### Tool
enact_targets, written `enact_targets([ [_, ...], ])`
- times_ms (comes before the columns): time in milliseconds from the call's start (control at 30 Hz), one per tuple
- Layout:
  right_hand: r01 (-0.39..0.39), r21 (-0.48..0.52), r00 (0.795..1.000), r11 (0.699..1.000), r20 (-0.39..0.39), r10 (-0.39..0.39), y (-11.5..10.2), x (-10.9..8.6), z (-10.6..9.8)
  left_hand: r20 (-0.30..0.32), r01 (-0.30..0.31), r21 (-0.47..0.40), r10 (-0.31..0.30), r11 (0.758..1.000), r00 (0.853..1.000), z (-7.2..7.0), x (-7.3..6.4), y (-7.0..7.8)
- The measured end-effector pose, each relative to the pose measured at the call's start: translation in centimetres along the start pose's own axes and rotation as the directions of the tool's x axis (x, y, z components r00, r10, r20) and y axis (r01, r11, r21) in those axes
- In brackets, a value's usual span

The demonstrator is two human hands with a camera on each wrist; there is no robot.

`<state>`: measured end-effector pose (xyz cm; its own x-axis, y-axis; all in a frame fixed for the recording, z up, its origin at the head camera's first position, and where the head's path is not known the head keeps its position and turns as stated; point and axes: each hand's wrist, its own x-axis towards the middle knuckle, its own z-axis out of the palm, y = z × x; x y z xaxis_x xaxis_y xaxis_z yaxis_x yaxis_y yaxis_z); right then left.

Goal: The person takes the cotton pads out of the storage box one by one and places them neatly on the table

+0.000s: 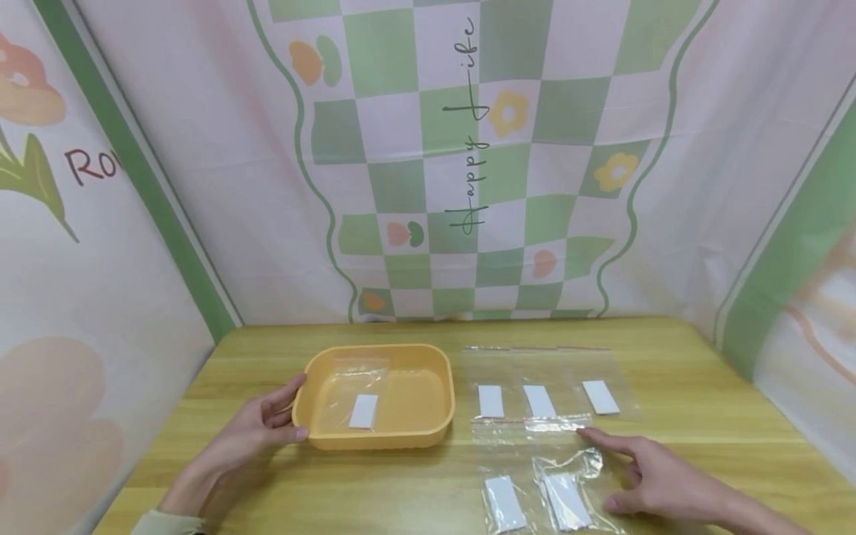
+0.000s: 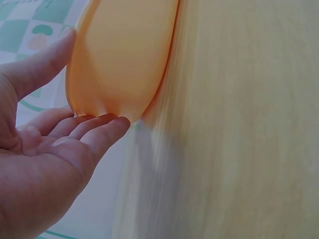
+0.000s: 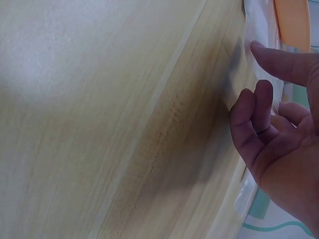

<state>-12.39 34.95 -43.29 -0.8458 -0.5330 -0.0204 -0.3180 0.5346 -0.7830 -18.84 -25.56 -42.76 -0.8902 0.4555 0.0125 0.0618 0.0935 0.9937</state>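
My left hand holds the left end of a yellow-orange plastic tray, thumb at the near corner and fingers along the side. In the left wrist view the fingers touch the tray's outer wall. Inside the tray lies a clear zip bag with a white card. My right hand is beside the lower right clear bag, which has white cards in it. Its index fingertip is at the bag's upper corner; the thumb stays apart from that fingertip. Contact with the bag is unclear.
Three clear zip bags with a white card each lie in a row right of the tray. A lower bag overlaps them slightly. A printed curtain hangs behind the wooden table.
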Motion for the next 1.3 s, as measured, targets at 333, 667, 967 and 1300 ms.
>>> enact_targets([
  [333, 0.002, -0.056, 0.999, 0.998, -0.039, -0.005, -0.3, -0.1, 0.1, 0.008, -0.015, -0.008, 0.016, 1.0, 1.0, 0.1, 0.0, 0.1],
  [667, -0.009, -0.285, 0.999, 0.959, -0.053, -0.006, 0.4, -0.5, -0.5, 0.012, -0.023, -0.019, 0.024, 1.0, 1.0, 0.3, -0.1, 0.3],
  [967, 0.033, -0.326, 0.994, 0.945, -0.09, -0.066, -0.1, -0.9, -0.4, -0.016, 0.015, -0.021, -0.015, 1.0, 1.0, 0.4, -0.2, 0.3],
  [1300, 0.059, -0.284, 0.983, 0.957, -0.148, -0.105, -4.3, 2.0, -1.4, -0.011, 0.012, -0.013, -0.012, 1.0, 1.0, 0.3, -0.1, 0.3],
])
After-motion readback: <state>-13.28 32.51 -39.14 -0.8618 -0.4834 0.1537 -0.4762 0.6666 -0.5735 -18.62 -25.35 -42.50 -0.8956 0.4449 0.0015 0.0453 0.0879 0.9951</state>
